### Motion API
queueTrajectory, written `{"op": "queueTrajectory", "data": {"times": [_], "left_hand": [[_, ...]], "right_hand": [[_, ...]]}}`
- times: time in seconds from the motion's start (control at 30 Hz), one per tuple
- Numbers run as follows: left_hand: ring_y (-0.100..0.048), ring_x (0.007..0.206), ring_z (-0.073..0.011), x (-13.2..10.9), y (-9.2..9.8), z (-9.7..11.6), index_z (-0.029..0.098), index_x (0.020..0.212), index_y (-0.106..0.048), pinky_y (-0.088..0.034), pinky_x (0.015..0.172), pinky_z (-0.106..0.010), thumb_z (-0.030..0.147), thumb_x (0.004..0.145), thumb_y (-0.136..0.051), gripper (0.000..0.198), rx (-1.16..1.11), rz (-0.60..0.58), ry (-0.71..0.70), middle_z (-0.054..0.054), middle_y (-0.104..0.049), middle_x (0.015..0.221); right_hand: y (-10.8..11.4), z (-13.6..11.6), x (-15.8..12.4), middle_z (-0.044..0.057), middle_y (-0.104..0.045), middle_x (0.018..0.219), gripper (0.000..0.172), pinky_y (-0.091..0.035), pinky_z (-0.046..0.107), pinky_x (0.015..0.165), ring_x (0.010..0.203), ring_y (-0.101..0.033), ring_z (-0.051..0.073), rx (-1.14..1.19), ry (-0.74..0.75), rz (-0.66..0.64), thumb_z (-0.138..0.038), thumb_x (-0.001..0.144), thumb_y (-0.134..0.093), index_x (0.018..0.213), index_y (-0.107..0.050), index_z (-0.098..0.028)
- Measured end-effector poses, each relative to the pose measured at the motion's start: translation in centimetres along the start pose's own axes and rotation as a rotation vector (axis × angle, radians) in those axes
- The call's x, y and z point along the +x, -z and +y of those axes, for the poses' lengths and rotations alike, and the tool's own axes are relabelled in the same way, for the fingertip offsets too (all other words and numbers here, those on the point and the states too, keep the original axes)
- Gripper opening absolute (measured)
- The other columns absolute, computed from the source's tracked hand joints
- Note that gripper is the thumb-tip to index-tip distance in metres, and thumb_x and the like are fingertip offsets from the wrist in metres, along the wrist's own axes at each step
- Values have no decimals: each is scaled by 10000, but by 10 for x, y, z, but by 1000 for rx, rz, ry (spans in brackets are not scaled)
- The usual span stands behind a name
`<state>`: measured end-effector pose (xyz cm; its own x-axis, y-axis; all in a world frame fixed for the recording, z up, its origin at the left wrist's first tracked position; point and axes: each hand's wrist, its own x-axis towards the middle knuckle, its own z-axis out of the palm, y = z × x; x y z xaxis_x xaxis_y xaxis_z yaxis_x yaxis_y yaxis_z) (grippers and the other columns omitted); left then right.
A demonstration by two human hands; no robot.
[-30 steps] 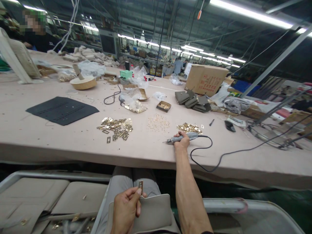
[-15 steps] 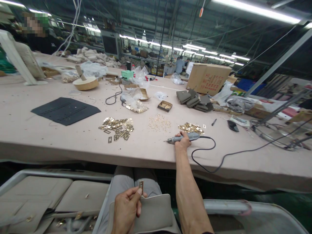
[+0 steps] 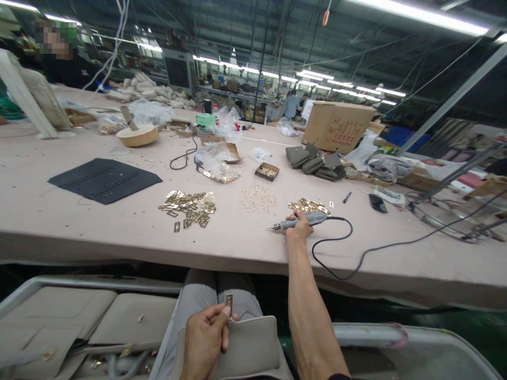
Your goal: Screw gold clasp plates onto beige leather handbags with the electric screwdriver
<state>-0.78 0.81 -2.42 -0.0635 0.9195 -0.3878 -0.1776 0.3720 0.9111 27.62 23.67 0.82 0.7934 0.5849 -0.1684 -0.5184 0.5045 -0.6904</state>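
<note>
While left hand (image 3: 208, 333) pinches small metal plate (image 3: 229, 300) at edge of grey bag piece (image 3: 253, 345) over lap (image 3: 193, 302), likely to keep both steady, right hand (image 3: 300, 228) wraps round electric screwdriver (image 3: 318, 217) over desk (image 3: 114, 228). Tiny gold parts (image 3: 258, 199) lie near it, maybe for easy reach.

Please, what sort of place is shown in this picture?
It looks like a factory workshop, perhaps for bags or similar goods: metal fittings lie heaped on a long table, the right hand holds a corded power tool, and beige pieces lie in a tub.
</note>
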Motion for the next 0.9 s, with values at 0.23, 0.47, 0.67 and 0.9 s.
{"op": "queueTrajectory", "data": {"times": [0.23,0.47,0.67,0.9], "left_hand": [[-359,322,-74,0,-1,0,110,691,-762,-212,420,-220,668,637,-844,567,1,10,2,-42,-598,411],[-362,327,-84,1,0,-3,113,700,-763,-219,434,-218,671,654,-834,564,8,-4,7,-5,-524,360],[-340,318,-86,2,0,-6,119,687,-757,-202,427,-226,711,647,-814,597,34,22,-6,-17,-532,354],[-352,322,-62,0,1,-2,107,702,-764,-195,430,-207,669,662,-834,567,5,0,1,-34,-580,395]], "right_hand": [[3,2,3,-40,-625,738,301,-487,201,446,516,-520,77,2,-27,31,-94,682,-726,877,-519,-192],[4,2,5,-43,-606,700,259,-491,205,445,504,-520,78,-18,-47,52,-87,677,-716,842,-538,-176],[3,1,3,-58,-573,639,267,-499,220,434,485,-517,91,-39,-47,65,-86,664,-723,812,-523,-184],[3,1,3,-55,-575,645,267,-502,217,422,483,-514,89,-42,-21,84,-75,670,-711,802,-511,-191]]}}
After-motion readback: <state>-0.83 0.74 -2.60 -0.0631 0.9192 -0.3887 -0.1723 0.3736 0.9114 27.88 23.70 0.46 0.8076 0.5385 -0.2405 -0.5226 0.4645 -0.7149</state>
